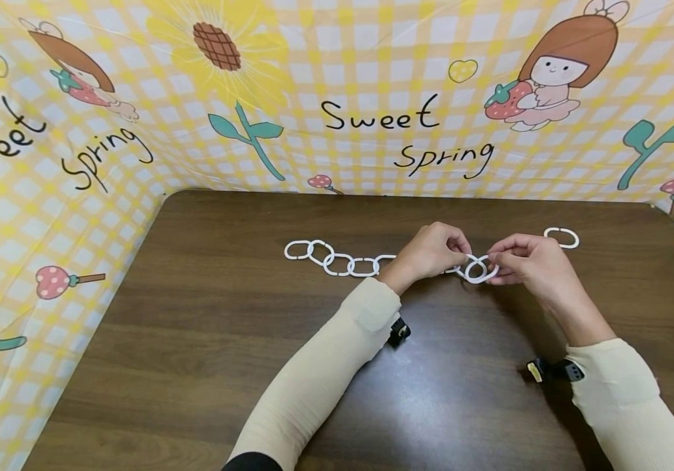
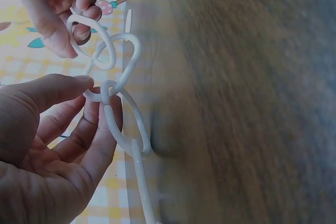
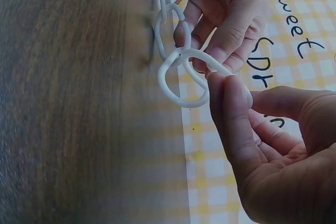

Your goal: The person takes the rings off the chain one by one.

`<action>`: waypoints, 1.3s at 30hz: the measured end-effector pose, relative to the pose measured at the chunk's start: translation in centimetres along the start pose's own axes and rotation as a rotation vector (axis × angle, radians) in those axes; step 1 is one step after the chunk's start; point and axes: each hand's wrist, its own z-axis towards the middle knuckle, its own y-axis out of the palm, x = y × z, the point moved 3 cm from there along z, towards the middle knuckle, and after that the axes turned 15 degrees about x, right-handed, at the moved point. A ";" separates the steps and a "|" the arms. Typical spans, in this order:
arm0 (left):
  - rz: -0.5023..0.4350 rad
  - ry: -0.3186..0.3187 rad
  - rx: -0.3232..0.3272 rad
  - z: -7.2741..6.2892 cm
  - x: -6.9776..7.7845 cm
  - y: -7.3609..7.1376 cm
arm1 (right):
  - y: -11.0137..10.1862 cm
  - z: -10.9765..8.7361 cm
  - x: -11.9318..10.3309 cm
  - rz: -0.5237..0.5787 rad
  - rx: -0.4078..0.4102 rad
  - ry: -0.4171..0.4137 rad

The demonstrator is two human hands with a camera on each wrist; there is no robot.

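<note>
A chain of white plastic oval links runs from the left across the table to my left hand. My left thumb and fingers pinch the link at the chain's right end. My right hand pinches another white link between thumb and fingers. In both wrist views this link overlaps the left-held one, and the two look looped through each other. The gap in the right-held link is hidden by my fingers. Both held links are lifted off the table, with part of the chain hanging below my left hand.
One loose white link, with a gap in its side, lies behind my right hand. The brown wooden table is bordered at the back and left by yellow checked cloth. Small dark cameras sit at both wrists.
</note>
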 end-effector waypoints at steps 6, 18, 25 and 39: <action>0.006 -0.004 -0.005 0.0 0.0 -0.1 | 0.2 -0.2 -0.2 -0.046 0.004 0.001; -0.021 -0.010 -0.005 0.0 -0.1 0.0 | 0.5 -0.5 -0.4 -0.161 0.015 -0.017; -0.024 -0.008 -0.007 0.0 -0.1 0.0 | 0.6 -0.6 -0.3 -0.198 0.025 -0.025; -0.014 -0.032 0.001 0.1 -0.3 -0.1 | 0.0 -0.9 -0.1 -0.229 0.061 -0.070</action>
